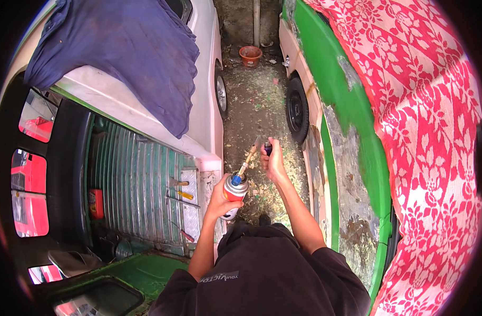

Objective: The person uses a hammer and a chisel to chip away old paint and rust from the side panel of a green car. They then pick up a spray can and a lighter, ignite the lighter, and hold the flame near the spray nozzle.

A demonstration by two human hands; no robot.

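Observation:
My left hand (218,198) is wrapped round a white and red gas canister (233,193), held upright in front of my body. On its top sits a blow torch head (247,162) with a blue base and a brass-coloured tube, slanting up and to the right. Close to the tube's tip, my right hand (275,162) has its fingers closed on a small dark lighter (268,150). A narrow gap separates the lighter from the nozzle. Whether a flame burns at the tip I cannot tell.
At left, a pale vehicle (140,102) under a dark blue cloth (130,58) stands open; screwdrivers (185,195) lie by its ribbed floor (140,184). At right is a green, patchily stripped vehicle (351,142) under a red floral cloth (420,105). An orange basin (250,55) stands at the passage's far end.

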